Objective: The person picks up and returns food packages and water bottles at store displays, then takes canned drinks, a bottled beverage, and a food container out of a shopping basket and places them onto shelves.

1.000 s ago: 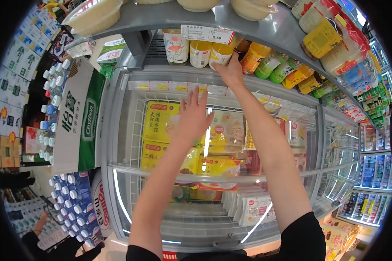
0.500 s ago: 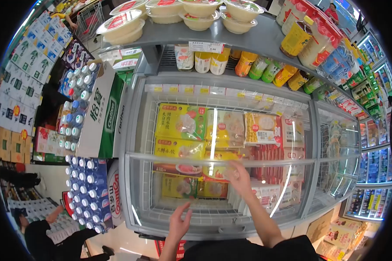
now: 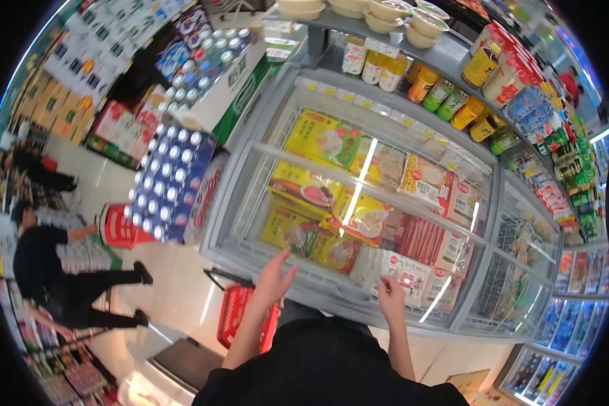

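Observation:
A glass-topped freezer (image 3: 250,177) holds yellow dumpling bags (image 3: 321,139), red packs (image 3: 419,238) and white packs (image 3: 407,272) in wire baskets. My left hand (image 3: 274,277) hovers over the freezer's near edge, fingers apart and nothing in it, close to the lower yellow bags. To its right, my right hand (image 3: 390,295) hangs by the white packs with its fingers curled; whether they hold anything is too small to tell.
Bottled drinks (image 3: 423,84) line the shelf behind the freezer. Left stand blue-wrapped water bottles (image 3: 171,181) and an open carton (image 3: 240,84). A red basket (image 3: 231,314) is near my left arm. A person (image 3: 47,260) stands at far left with another red basket (image 3: 118,225).
My right hand has come down from the shelf bottles to the freezer's near side, and my left hand has drawn back too. The view has turned, showing more floor and the person on the left.

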`<state>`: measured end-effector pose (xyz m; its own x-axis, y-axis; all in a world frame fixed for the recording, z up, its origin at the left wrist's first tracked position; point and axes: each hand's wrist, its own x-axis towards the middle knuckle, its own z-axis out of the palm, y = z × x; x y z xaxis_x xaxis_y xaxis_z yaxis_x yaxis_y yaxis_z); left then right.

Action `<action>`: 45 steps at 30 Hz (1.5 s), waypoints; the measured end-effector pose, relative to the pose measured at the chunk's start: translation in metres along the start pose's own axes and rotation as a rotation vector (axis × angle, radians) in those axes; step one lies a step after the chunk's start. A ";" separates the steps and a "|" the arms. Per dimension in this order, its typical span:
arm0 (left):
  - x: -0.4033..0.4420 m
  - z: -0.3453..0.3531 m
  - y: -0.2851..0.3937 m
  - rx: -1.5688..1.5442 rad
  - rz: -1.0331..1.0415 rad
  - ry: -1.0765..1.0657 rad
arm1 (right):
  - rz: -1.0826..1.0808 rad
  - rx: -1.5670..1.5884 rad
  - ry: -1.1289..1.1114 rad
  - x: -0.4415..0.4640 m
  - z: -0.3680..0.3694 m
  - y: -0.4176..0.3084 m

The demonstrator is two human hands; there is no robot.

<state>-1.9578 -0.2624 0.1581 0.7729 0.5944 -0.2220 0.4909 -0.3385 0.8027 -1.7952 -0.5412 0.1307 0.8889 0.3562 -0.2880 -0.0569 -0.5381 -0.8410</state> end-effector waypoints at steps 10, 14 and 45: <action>-0.265 0.127 -0.063 -0.174 -0.500 0.433 | 0.020 0.053 -0.533 -0.055 -0.074 0.095; -0.367 0.195 -0.118 -0.174 -0.871 0.392 | 0.055 0.019 -0.663 -0.066 -0.076 0.085; -0.666 0.204 -0.301 -1.094 -1.343 0.802 | 0.281 -0.511 -0.906 -0.216 0.211 0.141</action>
<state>-2.5387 -0.7046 -0.0487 -0.3450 0.2931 -0.8917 -0.1579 0.9183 0.3629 -2.0911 -0.5331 -0.0218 0.1938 0.4905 -0.8496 0.1763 -0.8693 -0.4617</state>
